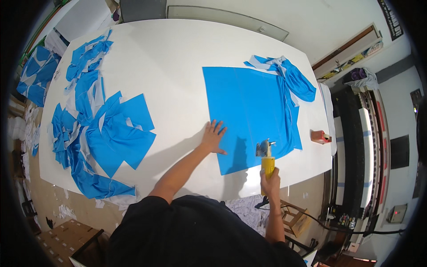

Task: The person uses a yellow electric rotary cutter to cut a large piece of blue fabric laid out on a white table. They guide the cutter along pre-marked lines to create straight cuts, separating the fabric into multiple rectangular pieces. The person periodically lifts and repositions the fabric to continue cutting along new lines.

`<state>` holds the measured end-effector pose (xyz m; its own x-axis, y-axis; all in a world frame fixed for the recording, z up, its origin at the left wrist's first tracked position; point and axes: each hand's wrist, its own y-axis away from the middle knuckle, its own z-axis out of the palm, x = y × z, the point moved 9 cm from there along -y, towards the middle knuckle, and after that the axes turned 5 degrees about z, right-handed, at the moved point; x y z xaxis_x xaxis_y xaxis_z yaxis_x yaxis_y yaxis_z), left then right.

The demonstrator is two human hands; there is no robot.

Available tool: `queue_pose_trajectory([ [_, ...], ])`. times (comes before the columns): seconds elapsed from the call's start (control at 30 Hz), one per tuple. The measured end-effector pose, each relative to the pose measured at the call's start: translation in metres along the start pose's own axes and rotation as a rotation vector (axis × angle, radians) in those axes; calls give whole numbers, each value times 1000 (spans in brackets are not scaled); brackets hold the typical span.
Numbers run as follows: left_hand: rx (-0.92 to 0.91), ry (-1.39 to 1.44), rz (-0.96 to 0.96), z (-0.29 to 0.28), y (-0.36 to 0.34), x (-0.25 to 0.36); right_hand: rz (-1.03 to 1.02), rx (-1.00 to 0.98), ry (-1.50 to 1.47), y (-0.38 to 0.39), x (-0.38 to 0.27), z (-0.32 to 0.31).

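Observation:
My left hand lies with fingers spread at the left edge of a large flat blue fabric sheet on the white table. My right hand grips the yellow handle of an electric cutting tool, whose metal head is over the sheet's lower right part, a black cord trailing to the right. Along the sheet's right side the fabric is rumpled, with a bunched blue and white heap at its upper end. A red object sits near the table's right edge.
Heaps of blue cut fabric cover the left of the white table. More blue cloth is beyond its left edge. A long machine with rolls stands at the right, a wooden stool below, and stacked cardboard at lower left.

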<state>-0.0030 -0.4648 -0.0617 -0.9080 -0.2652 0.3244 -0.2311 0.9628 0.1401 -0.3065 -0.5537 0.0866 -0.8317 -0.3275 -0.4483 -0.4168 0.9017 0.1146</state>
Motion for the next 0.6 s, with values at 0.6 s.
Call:
queue_pose_trajectory([
  [0.6, -150, -51, -128, -25, 202, -127, -151, -328, 1, 200, -16, 75],
])
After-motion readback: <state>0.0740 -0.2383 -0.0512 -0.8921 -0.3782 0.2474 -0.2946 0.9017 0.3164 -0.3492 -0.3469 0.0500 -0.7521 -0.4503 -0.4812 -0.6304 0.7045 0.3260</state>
